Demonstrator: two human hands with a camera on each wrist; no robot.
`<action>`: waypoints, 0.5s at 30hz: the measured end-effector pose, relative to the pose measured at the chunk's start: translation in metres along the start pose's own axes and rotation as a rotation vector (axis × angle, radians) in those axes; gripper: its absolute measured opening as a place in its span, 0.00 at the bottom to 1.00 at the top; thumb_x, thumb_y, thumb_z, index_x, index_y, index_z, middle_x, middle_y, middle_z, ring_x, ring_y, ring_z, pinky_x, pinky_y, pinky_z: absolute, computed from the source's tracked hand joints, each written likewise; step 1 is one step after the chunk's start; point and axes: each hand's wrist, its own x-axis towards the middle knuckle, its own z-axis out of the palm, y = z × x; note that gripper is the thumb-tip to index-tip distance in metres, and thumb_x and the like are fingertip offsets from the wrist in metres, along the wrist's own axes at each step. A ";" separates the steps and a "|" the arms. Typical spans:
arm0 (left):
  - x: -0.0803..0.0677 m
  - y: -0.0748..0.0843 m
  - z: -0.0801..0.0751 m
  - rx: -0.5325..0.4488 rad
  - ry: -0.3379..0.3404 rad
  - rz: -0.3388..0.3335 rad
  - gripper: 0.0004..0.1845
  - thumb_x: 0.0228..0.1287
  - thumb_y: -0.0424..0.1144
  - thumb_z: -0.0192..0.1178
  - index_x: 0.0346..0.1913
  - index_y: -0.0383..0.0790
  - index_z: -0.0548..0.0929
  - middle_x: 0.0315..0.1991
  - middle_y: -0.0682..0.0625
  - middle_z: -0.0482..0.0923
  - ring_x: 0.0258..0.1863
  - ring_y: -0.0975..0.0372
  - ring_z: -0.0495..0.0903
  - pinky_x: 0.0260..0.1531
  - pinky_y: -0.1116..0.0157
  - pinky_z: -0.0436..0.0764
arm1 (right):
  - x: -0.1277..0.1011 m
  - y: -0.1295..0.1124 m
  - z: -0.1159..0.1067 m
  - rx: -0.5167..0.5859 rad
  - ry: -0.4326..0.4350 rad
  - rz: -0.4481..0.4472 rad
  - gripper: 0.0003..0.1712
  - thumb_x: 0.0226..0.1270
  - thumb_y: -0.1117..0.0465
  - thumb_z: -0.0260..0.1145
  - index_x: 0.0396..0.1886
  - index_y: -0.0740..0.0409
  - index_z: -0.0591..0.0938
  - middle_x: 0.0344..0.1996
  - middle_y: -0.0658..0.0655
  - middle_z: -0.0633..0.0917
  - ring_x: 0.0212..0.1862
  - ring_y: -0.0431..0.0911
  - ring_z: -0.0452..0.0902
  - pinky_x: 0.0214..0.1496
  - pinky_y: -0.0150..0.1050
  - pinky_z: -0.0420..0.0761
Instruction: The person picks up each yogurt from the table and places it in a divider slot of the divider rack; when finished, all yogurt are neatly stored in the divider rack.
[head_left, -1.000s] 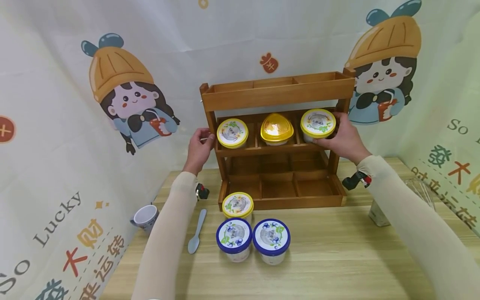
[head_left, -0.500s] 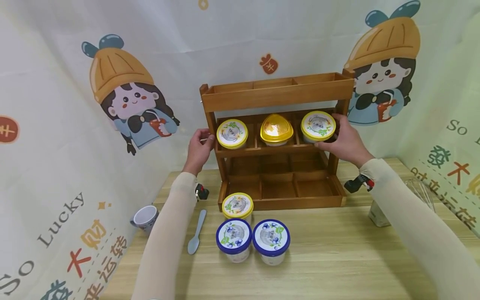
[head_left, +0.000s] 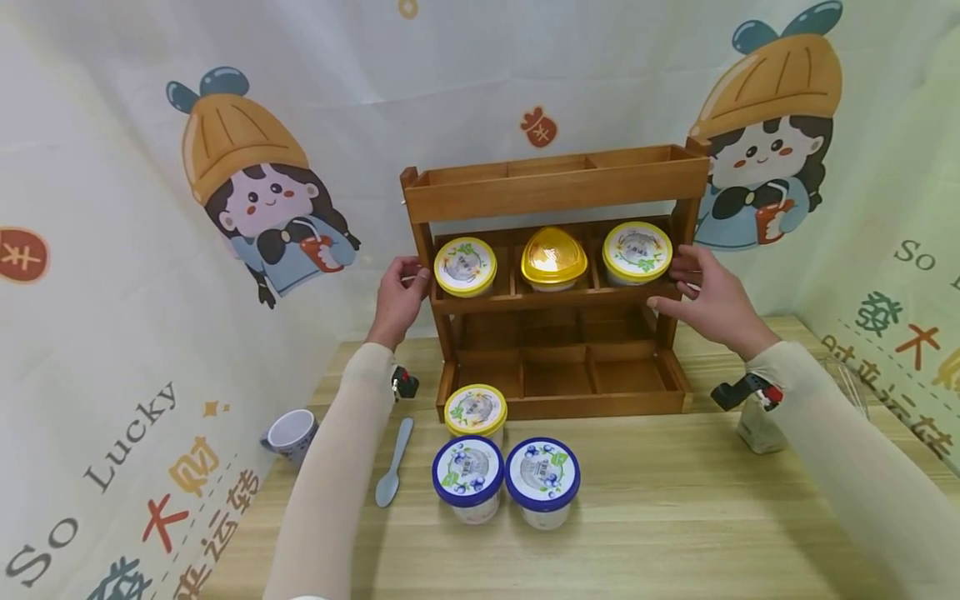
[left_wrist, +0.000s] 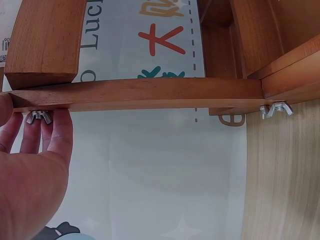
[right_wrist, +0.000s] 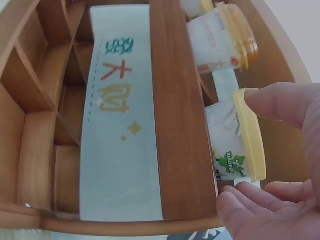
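Three yellow-lidded round cups [head_left: 465, 267] were counted, two on the wooden rack [head_left: 555, 187] and one on the table [head_left: 675, 517], alongside two blue-lidded cups [head_left: 468, 471], one gold triangular-lidded cup [head_left: 553, 257], one spoon [head_left: 393, 464] and one small mug [head_left: 291, 434]. Two hands flanked the rack.

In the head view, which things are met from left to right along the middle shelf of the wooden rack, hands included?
Left hand gripping the rack's left post → round yellow-rimmed tub → yellow triangular-lidded tub → second round yellow-rimmed tub → right hand, fingers open beside that tub.
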 end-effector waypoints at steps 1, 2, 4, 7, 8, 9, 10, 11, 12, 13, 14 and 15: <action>0.000 0.000 0.000 0.000 0.000 -0.001 0.21 0.82 0.43 0.56 0.70 0.40 0.74 0.64 0.39 0.76 0.62 0.49 0.79 0.64 0.51 0.84 | -0.003 0.001 0.000 0.014 -0.005 0.003 0.58 0.70 0.52 0.75 0.85 0.63 0.49 0.77 0.73 0.66 0.78 0.67 0.65 0.79 0.59 0.69; 0.000 0.000 0.000 0.002 0.001 -0.002 0.20 0.82 0.43 0.56 0.70 0.40 0.74 0.64 0.39 0.76 0.63 0.49 0.79 0.64 0.51 0.84 | -0.005 0.002 0.000 0.028 -0.009 0.005 0.58 0.71 0.52 0.75 0.85 0.63 0.49 0.77 0.72 0.66 0.78 0.66 0.65 0.79 0.60 0.69; 0.000 0.000 0.000 0.002 0.000 -0.005 0.20 0.82 0.43 0.56 0.70 0.41 0.74 0.64 0.40 0.76 0.63 0.49 0.79 0.64 0.52 0.84 | -0.011 0.004 0.000 0.052 -0.011 0.005 0.57 0.71 0.51 0.75 0.85 0.63 0.51 0.78 0.71 0.66 0.79 0.65 0.64 0.78 0.60 0.69; 0.000 0.000 0.000 0.000 0.000 -0.005 0.20 0.82 0.43 0.56 0.70 0.41 0.74 0.64 0.40 0.76 0.63 0.49 0.78 0.64 0.51 0.84 | -0.018 0.006 0.002 0.070 -0.007 0.002 0.55 0.72 0.50 0.74 0.85 0.61 0.53 0.78 0.69 0.67 0.79 0.64 0.64 0.78 0.59 0.69; 0.000 0.000 0.000 -0.001 0.001 -0.004 0.20 0.82 0.43 0.56 0.70 0.41 0.74 0.64 0.40 0.76 0.63 0.49 0.78 0.64 0.51 0.84 | -0.020 0.006 0.003 0.078 -0.007 0.003 0.54 0.72 0.50 0.74 0.85 0.61 0.54 0.78 0.69 0.67 0.79 0.63 0.65 0.78 0.58 0.69; 0.000 0.001 0.000 0.000 0.001 -0.003 0.20 0.82 0.44 0.57 0.70 0.41 0.74 0.64 0.40 0.76 0.63 0.49 0.78 0.64 0.51 0.84 | -0.022 0.006 0.004 0.084 -0.010 0.002 0.53 0.72 0.50 0.74 0.85 0.61 0.54 0.78 0.68 0.68 0.79 0.63 0.65 0.78 0.58 0.69; 0.000 0.001 0.000 -0.001 0.002 -0.003 0.20 0.82 0.44 0.57 0.70 0.41 0.74 0.64 0.40 0.76 0.62 0.49 0.78 0.64 0.51 0.84 | -0.024 0.007 0.006 0.089 -0.016 0.007 0.53 0.73 0.49 0.73 0.85 0.61 0.54 0.78 0.67 0.68 0.79 0.63 0.65 0.78 0.56 0.70; 0.000 0.001 0.000 -0.001 0.003 -0.004 0.20 0.82 0.44 0.57 0.70 0.41 0.74 0.64 0.40 0.76 0.62 0.49 0.78 0.63 0.51 0.84 | -0.027 0.007 0.008 0.091 -0.023 0.006 0.52 0.73 0.49 0.72 0.85 0.60 0.55 0.78 0.67 0.69 0.78 0.63 0.66 0.78 0.53 0.71; 0.000 0.001 0.000 -0.001 0.004 -0.004 0.20 0.82 0.44 0.57 0.70 0.42 0.74 0.64 0.40 0.76 0.62 0.49 0.78 0.63 0.51 0.84 | -0.029 0.009 0.011 0.097 -0.034 0.003 0.51 0.74 0.49 0.72 0.84 0.61 0.56 0.78 0.67 0.69 0.78 0.63 0.66 0.77 0.47 0.73; 0.000 0.000 0.000 -0.002 0.005 -0.004 0.20 0.82 0.43 0.57 0.70 0.42 0.74 0.64 0.40 0.76 0.62 0.50 0.78 0.63 0.51 0.84 | -0.032 0.010 0.013 0.103 -0.044 -0.001 0.50 0.75 0.49 0.71 0.84 0.61 0.56 0.78 0.67 0.69 0.78 0.63 0.67 0.76 0.41 0.74; 0.000 0.000 0.000 -0.003 0.004 -0.003 0.20 0.82 0.43 0.57 0.70 0.42 0.74 0.64 0.41 0.76 0.62 0.50 0.78 0.63 0.51 0.84 | -0.034 0.012 0.016 0.111 -0.053 -0.007 0.48 0.76 0.49 0.70 0.84 0.62 0.57 0.77 0.67 0.70 0.78 0.63 0.67 0.74 0.34 0.75; 0.000 0.000 0.000 -0.004 0.003 -0.003 0.20 0.82 0.43 0.57 0.69 0.42 0.74 0.64 0.41 0.76 0.62 0.50 0.78 0.64 0.52 0.84 | -0.037 0.013 0.020 0.113 -0.061 -0.011 0.47 0.76 0.48 0.69 0.84 0.61 0.58 0.77 0.67 0.70 0.77 0.63 0.68 0.72 0.29 0.76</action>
